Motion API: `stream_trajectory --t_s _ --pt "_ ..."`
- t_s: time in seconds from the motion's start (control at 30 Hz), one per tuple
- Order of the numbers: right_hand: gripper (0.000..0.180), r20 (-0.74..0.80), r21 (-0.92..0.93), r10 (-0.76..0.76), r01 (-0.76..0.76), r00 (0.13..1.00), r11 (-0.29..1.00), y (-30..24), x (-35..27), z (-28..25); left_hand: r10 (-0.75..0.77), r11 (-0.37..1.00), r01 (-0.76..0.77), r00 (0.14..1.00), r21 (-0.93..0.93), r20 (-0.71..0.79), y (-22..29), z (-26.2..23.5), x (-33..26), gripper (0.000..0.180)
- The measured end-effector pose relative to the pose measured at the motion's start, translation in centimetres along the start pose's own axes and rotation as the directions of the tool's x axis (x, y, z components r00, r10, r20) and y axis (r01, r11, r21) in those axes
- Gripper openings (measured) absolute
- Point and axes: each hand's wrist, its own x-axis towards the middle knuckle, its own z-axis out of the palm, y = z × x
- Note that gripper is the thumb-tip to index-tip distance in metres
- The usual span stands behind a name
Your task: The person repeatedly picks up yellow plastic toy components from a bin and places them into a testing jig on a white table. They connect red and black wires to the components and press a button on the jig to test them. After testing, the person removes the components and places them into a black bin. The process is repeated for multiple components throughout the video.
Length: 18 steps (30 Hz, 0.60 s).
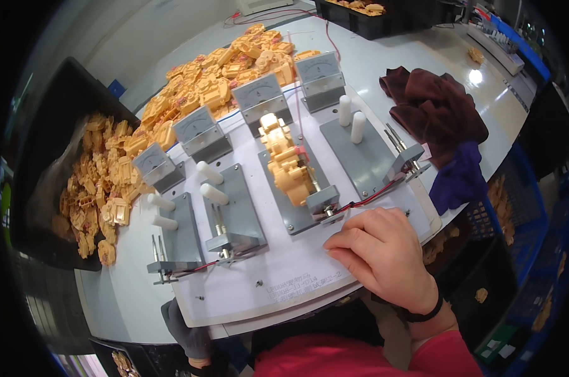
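My right hand (385,254) rests knuckles-up on the white test board (278,276), fingers curled, nothing visible in it. It lies just in front of the grey slider with metal probes (324,204) of the third station. On that station's grey plate sits an orange plastic connector part (287,166), its near end against the probes. A red wire (372,196) runs past the hand's fingers. My left hand (187,333) shows only as a grey-covered shape below the board's front edge, and its fingers are hidden.
Four analog meters (259,94) line the board's back edge; the other three stations carry white pegs (351,118) and no part. Heaps of orange parts (202,81) lie behind and in a black bin (52,188) at left. Dark cloths (441,113) lie at right.
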Motion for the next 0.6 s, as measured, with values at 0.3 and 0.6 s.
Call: stream_trajectory --t_s 0.3,0.6 --pt "0.015 0.078 -0.023 -0.012 0.014 0.997 1.0 -0.16 0.03 -0.22 0.09 0.993 -0.092 0.996 0.08 0.022 -0.15 0.09 0.26 0.038" --pt "0.015 0.058 -0.063 -0.034 0.038 0.998 0.997 -0.34 -0.05 -0.09 0.124 0.99 -0.124 0.992 0.072 -0.002 -0.33 0.11 0.2 0.04"
